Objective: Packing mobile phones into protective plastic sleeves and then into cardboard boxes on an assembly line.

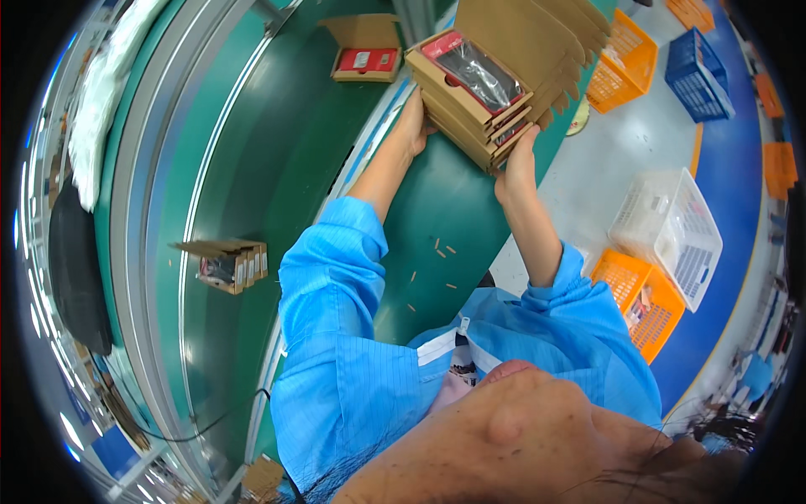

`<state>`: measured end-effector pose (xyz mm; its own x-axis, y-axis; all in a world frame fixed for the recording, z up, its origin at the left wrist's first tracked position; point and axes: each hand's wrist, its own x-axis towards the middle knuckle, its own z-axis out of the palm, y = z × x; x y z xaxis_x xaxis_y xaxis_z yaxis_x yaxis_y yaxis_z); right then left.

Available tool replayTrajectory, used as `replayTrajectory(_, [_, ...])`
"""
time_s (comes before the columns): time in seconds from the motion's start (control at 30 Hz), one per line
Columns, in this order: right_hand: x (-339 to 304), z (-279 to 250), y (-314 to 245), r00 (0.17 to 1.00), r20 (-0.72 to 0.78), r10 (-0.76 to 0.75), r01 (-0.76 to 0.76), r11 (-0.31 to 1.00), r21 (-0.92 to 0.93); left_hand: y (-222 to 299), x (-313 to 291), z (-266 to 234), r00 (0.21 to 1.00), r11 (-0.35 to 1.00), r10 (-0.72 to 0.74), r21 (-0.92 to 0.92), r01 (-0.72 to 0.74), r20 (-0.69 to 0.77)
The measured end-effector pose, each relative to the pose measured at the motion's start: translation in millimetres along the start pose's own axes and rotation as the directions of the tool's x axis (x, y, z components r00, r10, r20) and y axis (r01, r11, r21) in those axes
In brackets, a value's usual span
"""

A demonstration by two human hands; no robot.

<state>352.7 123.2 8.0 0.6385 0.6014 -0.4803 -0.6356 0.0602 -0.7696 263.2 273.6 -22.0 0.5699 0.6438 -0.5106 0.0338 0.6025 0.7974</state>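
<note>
A stack of open brown cardboard boxes (453, 126) is gripped between my two hands above the green work surface. My left hand (411, 126) holds the lower left corner, its fingers partly hidden beneath the boxes. Against the near right corner presses my right hand (519, 170), with its thumb up along the side. In the topmost box lies a dark item in clear plastic wrap (478, 74), over a red insert (441, 46). The raised lids (558, 42) fan out behind the stack to the right.
On the green conveyor (294, 126) sit an open box with a red pack (367, 60) and a row of small boxes (239, 267). Brown scraps (441, 254) dot the green bench (411, 227). Orange (625, 67), blue (701, 84) and white crates (697, 223) stand on the floor at right.
</note>
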Motion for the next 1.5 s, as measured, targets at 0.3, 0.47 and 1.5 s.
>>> replayTrajectory(0.3, [-75, 111, 102, 0.919, 0.327, 0.219, -0.173, 0.971, -0.164, 32, -123, -165, 0.923, 0.988, 0.12, -0.051, -0.149, -0.365])
replayTrajectory(0.47, [-72, 194, 218, 0.881, 0.382, 0.279, -0.246, 0.96, -0.135, 42, -147, -292, 0.848, 0.967, 0.144, -0.111, -0.231, -0.51])
replayTrajectory(1.5, [143, -52, -76, 0.967, -0.133, -0.215, 0.17, 0.942, -0.291, 34, 67, 80, 0.986, 0.996, 0.047, -0.073, -0.06, -0.161])
